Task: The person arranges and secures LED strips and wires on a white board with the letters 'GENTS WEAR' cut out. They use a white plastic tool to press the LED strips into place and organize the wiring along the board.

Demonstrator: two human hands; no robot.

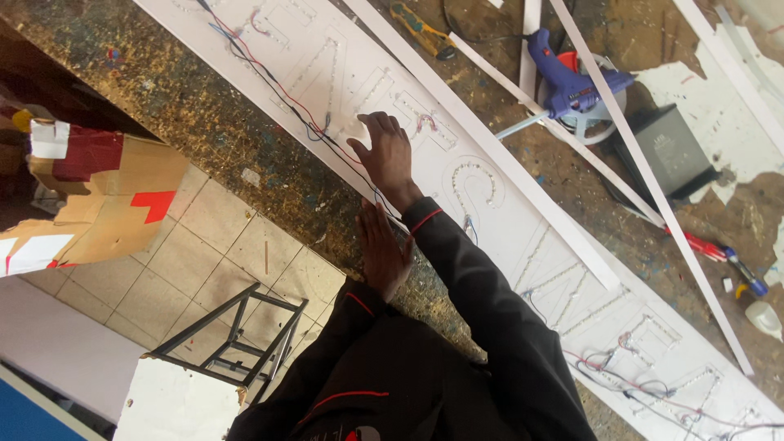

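- My right hand lies palm down on the long white sign panel, fingers spread a little and flat, gripping nothing; fingertips rest by a cut-out letter lined with small LED dots.
- My left hand sits at the near edge of the panel, fingers straight and together, open, pressed to the edge; holds nothing that I can see.
- Both arms in dark sleeves with thin red piping; the right sleeve crosses over the panel.
- Red and black wires run along the panel just left of the right hand, passing close under the wrist.
- More wires tangle over the letters at the far right end of the panel.
- White strips lie slantwise beyond the panel, well apart from the hands.
- Blue glue gun rests on a round reel, across the strips.
- Dark grey box just beside the reel.
- Yellow-handled tool near the top edge; red-handled tool at right, small white bottle near it.
- Workbench is dark, speckled, paint-stained.
- Below the bench: tiled floor, a metal frame, a cardboard box with red and white patches.
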